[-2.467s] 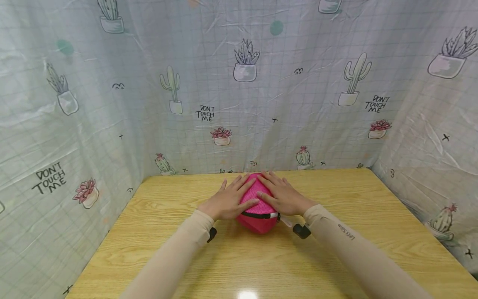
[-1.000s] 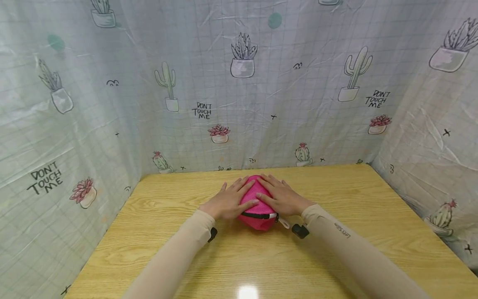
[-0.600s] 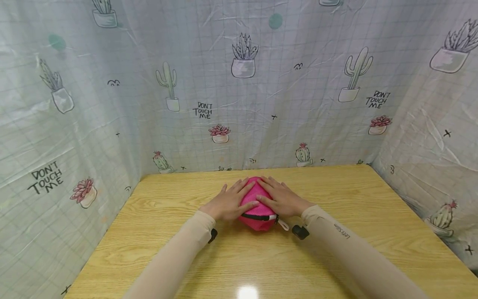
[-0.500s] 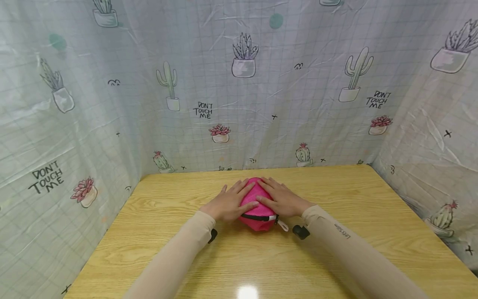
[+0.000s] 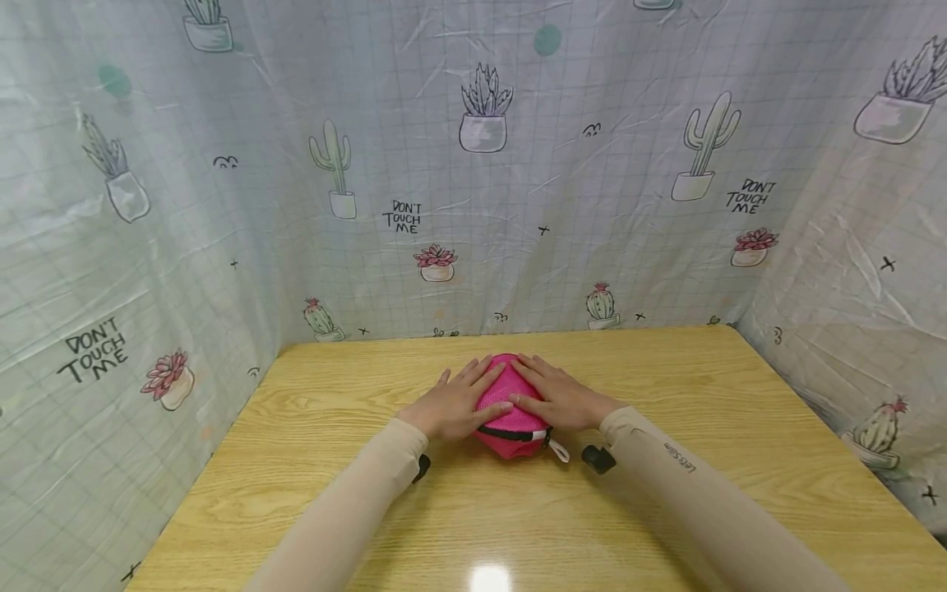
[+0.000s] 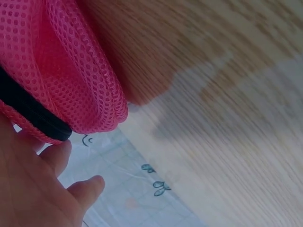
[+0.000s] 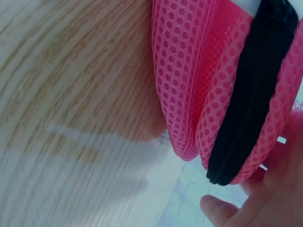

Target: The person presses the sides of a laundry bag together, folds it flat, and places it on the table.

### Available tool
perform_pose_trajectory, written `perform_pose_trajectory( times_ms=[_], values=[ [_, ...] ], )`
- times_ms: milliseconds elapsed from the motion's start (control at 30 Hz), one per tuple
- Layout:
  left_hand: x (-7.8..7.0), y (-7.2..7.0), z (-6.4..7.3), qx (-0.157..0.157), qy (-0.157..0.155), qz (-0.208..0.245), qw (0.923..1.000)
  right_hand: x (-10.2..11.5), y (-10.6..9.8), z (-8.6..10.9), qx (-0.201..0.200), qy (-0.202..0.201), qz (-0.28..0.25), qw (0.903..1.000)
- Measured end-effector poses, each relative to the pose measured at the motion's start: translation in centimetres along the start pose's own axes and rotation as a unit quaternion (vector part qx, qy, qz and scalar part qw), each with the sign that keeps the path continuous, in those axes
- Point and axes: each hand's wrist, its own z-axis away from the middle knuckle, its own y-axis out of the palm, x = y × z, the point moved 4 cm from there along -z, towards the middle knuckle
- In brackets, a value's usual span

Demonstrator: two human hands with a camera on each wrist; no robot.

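A bright pink mesh pouch with a black zipper rests on the wooden table, its zipper band facing the person. My left hand presses on its left side and top, fingers stretched out. From the right, my right hand presses in the same way, both thumbs lying across the upper mesh. A pale pull loop hangs at the pouch's right end. In both wrist views the mesh bulges and folds below the zipper tape. The pouch's contents are hidden.
The wooden table meets a plastic curtain printed with potted cacti at the back and both sides. Black devices sit at the wrists, below light sleeves.
Both hands and the top of the pouch have shifted slightly lower in the head view. The pull loop has swung a little. The hands keep their hold on either side.
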Motion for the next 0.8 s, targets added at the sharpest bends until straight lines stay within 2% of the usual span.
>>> perform_pose_trajectory(
  times_ms=[800],
  values=[
    [0.11, 0.58, 0.06, 0.029, 0.003, 0.018, 0.9994, -0.23, 0.68, -0.50, 0.022, 0.021, 0.005, 0.9995]
  ],
)
